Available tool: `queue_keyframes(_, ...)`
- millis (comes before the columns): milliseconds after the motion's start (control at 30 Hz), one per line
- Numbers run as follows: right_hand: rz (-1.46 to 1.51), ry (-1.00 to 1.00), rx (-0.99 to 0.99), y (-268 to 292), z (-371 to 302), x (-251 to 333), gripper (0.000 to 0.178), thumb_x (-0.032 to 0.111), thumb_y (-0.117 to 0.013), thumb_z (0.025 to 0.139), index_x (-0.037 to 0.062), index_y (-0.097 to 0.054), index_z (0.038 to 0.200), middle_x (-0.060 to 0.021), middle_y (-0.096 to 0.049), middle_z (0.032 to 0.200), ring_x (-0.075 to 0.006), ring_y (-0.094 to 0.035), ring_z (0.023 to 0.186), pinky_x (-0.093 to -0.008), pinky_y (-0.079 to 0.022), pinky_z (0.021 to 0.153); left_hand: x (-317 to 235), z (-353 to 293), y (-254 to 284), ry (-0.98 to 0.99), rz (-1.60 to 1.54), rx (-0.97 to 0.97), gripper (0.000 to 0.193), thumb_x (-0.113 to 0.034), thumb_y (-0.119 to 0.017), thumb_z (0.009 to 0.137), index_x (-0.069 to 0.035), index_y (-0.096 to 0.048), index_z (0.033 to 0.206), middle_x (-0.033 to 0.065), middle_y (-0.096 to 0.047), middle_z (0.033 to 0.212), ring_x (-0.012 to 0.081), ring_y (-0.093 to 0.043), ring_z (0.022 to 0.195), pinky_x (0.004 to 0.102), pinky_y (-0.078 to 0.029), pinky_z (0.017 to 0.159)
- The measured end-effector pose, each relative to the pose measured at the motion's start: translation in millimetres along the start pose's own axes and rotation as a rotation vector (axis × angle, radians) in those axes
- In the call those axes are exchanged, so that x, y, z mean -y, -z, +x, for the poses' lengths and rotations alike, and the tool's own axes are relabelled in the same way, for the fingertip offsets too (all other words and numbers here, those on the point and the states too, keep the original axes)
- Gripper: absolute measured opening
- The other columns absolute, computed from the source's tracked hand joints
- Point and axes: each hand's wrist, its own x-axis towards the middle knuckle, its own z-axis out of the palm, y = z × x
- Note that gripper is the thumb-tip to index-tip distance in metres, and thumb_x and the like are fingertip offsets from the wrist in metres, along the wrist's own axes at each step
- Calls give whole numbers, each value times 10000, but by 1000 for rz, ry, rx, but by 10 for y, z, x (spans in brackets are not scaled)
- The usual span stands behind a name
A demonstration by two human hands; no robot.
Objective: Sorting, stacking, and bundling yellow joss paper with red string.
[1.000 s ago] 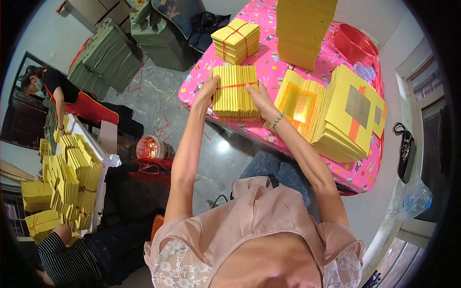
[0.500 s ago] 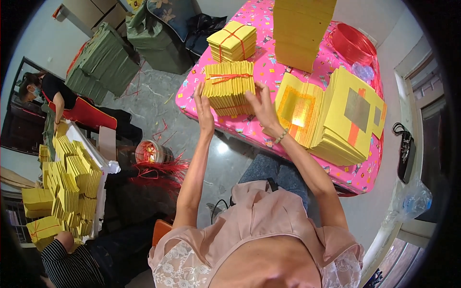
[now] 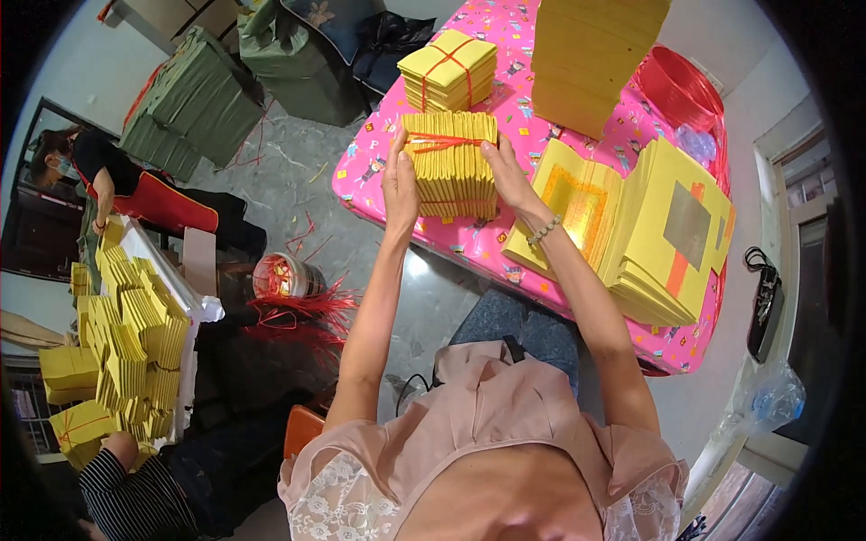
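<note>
A thick bundle of folded yellow paper stands near the front left edge of the pink table, with red plastic strip tied around its upper part. My left hand lies along its left side, and my right hand presses its right side, thumb near the strip. Between them, my two hands grip the bundle. Behind it sits another yellow bundle, crossed with red strip. To the right lie yellow paper stacks, one with an orange-and-gold panel and a larger one with a silver square.
The pink patterned tablecloth covers the table. At the back stand a tall yellow stack and a red strip roll. On the left, a person leans over a table of yellow bundles. A bucket holds red strips.
The view has shifted slightly. My right thumb has moved up toward the red strip, and both hands now press closer to the bundle's sides.
</note>
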Motion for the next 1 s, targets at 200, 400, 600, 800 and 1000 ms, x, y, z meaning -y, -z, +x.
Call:
queue_keyframes(200,-26,-153,-46,-47,-118,163,619,374,-471,1008,-40,-317,1441,-192,-440,1430,-291,-388,1343,-407,-290,1118,-261,-80,48,306,-54,14,575,-392,-395,1034,-30,-358,1480,122,-368,1517,232,-328,1407,386,-259,1147)
queue_keyframes(400,76,-313,9,-252,-126,389,825,569,-563,905,16,-328,1470,-183,-441,1438,-287,-353,1378,-413,-275,1129,-162,-159,263,450,-94,28,610,-384,-412,1036,-19,-276,1505,139,-394,1497,237,-363,1389,369,-293,1130)
queue_keyframes(600,-693,237,38,-707,-15,656,771,559,-587,884,48,-415,1435,-212,-428,1437,-340,-355,1386,-476,-301,1119,62,-462,373,339,-633,-208,450,-397,-360,1050,-130,-399,1410,50,-497,1381,189,-510,1244,407,-448,999)
queue_keyframes(800,-660,565,406,-841,-328,303,580,389,-631,883,114,-497,1376,-205,-408,1446,-375,-302,1414,-566,-225,1140,468,-805,572,688,-225,-314,576,-579,-337,1008,-142,-507,1344,25,-593,1246,151,-566,1107,339,-466,877)
queue_keyframes(1000,-631,457,242,-360,-977,442,392,165,-641,879,94,-586,1260,-162,-499,1342,-372,-423,1321,-508,-342,1082,249,-646,457,394,-147,-502,1090,-774,-566,781,-46,-212,1512,101,-405,1402,237,-406,1289,432,-328,1050)
